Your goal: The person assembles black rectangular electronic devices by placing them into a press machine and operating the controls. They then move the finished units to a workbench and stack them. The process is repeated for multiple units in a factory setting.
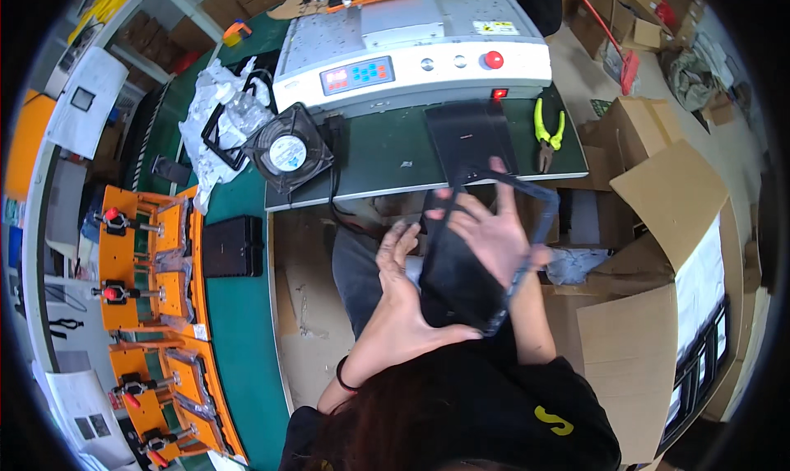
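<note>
Over my lap, a thin black rectangular frame [543,198] is tilted and slightly blurred by motion. My left hand [403,302] grips its lower left part, with the thumb along the bottom corner and the fingers raised at the side. Through the opening my right hand [498,236] shows, its fingers spread behind the frame and its thumb hooked at the right rim. A dark area fills the left of the opening; I cannot tell whether it is a panel or clothing behind. On the bench ahead lies a dark flat sheet [473,138].
A white control machine [411,68] stands at the bench's back. Before it are a black fan [288,150] with a cable and yellow-handled pliers [548,134]. Orange clamp fixtures [169,294] and a black case [233,246] sit left. An open cardboard box [629,339] holding black frames stands right.
</note>
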Demonstrator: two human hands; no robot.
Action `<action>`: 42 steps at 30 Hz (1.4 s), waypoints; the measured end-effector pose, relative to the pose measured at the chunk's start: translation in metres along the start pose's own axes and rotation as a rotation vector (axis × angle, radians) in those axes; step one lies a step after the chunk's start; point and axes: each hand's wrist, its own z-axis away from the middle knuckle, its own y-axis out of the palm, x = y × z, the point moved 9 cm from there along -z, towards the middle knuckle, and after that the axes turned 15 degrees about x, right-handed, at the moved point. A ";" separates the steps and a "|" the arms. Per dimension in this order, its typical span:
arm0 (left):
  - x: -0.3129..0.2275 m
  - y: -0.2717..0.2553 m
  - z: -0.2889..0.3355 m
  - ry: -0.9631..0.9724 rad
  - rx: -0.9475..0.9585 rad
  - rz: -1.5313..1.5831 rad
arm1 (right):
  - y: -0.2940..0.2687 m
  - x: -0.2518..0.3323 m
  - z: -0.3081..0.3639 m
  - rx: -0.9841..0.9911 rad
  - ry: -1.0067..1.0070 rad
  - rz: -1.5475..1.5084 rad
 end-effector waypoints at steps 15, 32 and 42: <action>0.007 0.085 0.001 0.538 0.835 2.069 | 0.024 -0.010 -0.026 0.325 0.142 0.085; 0.121 -0.071 -0.021 0.480 -0.111 1.352 | -0.057 0.048 -0.038 -0.483 0.559 1.213; 0.089 -0.058 -0.005 0.518 -0.097 1.372 | 0.083 -0.040 -0.073 0.021 0.391 1.473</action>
